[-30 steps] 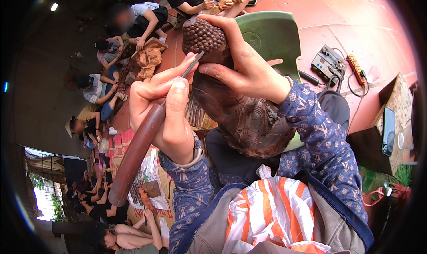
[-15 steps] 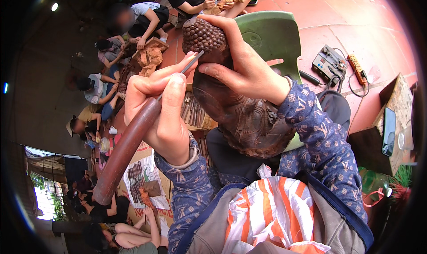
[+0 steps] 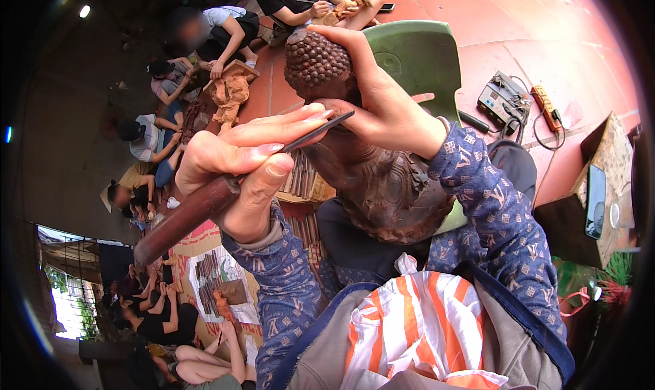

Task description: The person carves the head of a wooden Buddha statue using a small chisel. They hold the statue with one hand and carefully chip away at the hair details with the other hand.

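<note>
A dark brown carved wooden statue [image 3: 392,195] leans between my knees, its head covered in small round curls [image 3: 317,61]. My right hand [image 3: 392,100] is wrapped round the back and side of that head, with the thumb across the neck area. In my left hand [image 3: 239,154] is a carving chisel [image 3: 184,219] with a thick red-brown wooden handle, gripped near the blade. Its flat dark blade points right, and the tip lies by my right thumb, below the statue's head. Whether the tip touches wood is hidden.
Behind the statue stands a green plastic chair [image 3: 423,62]. Rows of chisels [image 3: 300,178] lie left of my legs. At right are a grey control box [image 3: 505,100], an orange power strip [image 3: 546,103] and a wooden box with a phone [image 3: 595,202]. Several people carve at far left and top.
My left hand has turned the chisel flatter, and its tip has dropped from beside the curls to below the head, near my right thumb. The statue's head has shifted slightly right.
</note>
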### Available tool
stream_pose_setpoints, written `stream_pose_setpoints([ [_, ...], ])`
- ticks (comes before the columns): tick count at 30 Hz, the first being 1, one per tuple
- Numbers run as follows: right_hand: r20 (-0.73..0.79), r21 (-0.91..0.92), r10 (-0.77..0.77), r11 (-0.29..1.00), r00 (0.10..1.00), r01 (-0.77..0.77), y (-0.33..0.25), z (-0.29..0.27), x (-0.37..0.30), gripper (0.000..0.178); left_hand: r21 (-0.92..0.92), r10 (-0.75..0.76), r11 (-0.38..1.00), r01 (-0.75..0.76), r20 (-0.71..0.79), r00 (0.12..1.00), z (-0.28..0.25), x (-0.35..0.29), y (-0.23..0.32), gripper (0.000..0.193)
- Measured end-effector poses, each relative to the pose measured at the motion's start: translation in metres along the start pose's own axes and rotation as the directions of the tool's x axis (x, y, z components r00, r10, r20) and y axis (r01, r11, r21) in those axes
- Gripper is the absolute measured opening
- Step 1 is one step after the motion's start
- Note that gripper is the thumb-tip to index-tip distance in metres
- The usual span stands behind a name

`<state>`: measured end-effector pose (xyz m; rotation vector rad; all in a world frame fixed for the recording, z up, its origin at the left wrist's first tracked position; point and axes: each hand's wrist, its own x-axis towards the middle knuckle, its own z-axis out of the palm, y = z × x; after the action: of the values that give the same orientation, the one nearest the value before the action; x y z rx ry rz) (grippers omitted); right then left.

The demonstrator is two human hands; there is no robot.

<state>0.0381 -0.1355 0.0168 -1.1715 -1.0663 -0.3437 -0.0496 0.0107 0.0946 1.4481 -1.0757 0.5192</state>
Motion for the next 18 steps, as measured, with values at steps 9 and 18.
stream_pose_setpoints([
  [9,-0.068,0.002,-0.052,0.999,0.996,0.053,0.008,0.003,0.0,0.07,0.275,0.022,0.955,0.108,-0.43,0.903,0.011,-0.017,-0.013,0.016],
  [18,-0.026,-0.05,-0.028,0.998,0.999,0.027,0.001,0.001,0.0,0.074,0.316,-0.038,0.927,0.201,-0.455,0.889,0.032,-0.016,-0.014,0.011],
])
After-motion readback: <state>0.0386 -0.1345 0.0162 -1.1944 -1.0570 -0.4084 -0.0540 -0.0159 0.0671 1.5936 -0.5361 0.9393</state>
